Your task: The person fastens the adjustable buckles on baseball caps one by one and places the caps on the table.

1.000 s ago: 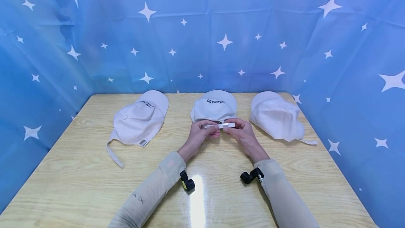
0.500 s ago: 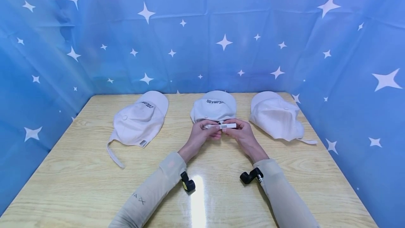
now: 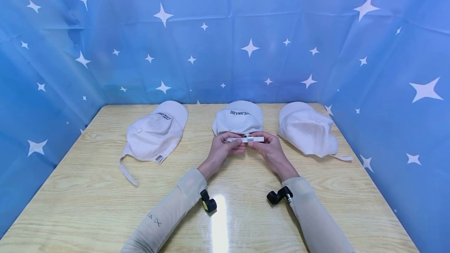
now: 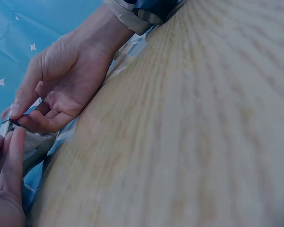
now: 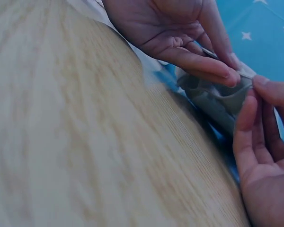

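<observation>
On the desk (image 3: pixel 88 210), the middle cap (image 3: pixel 239 119) lies just beyond our left hand (image 3: pixel 223 146) and right hand (image 3: pixel 269 146), each grip pinching its white strap (image 3: pixel 259 139); should either slacken, we think the strap could slip at its shiny clasp (image 3: pixel 250 139).

On a wooden table (image 3: pixel 88 206), in a row: left white cap (image 3: pixel 152 136), loose strap (image 3: pixel 126 171) trailing; middle white cap (image 3: pixel 237 121), lettered COLORADO; white strap (image 3: pixel 256 139) at its near edge, pinched in left hand (image 3: pixel 223 148) and right hand (image 3: pixel 268 147); right white cap (image 3: pixel 307 134). Behind: starry blue curtain (image 3: pixel 211 46).
</observation>
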Demonstrator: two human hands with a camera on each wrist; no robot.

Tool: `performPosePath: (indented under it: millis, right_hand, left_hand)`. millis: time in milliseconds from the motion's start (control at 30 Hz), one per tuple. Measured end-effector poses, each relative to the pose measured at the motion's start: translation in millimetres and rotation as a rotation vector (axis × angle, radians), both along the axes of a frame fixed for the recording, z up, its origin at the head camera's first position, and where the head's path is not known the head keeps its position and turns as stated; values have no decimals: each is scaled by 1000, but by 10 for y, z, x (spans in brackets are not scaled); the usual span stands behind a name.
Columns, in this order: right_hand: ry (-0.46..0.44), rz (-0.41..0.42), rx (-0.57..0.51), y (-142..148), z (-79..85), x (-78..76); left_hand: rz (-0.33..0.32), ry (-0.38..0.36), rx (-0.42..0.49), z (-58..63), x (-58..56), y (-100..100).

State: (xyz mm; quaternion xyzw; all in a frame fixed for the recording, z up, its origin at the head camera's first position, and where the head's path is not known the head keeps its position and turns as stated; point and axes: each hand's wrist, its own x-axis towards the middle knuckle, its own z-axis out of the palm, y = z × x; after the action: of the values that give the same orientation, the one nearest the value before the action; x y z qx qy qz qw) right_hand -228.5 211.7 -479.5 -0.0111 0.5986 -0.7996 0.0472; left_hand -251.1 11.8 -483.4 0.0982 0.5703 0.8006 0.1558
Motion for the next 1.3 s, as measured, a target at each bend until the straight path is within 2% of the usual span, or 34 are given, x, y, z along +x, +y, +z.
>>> performPosePath:
  millis: [467,633,733,967,1300]
  right_hand:
    - [18,26,6,-10,0,-8]
    - [18,23,1,-19,6,-10]
    - [13,10,-13,-11,10,-8]
    - [13,-3,-10,0,42,3]
    - [7,23,-35,-5,32,16]
  left_hand:
    - [-43,6,-22,-15,-2,-3]
    - [-64,38,-41,-10,6,-8]
    - [-48,48,-46,1,14,-7]
    - [33,38,-20,26,11,14]
    - [8,-5,8,1,0,12]
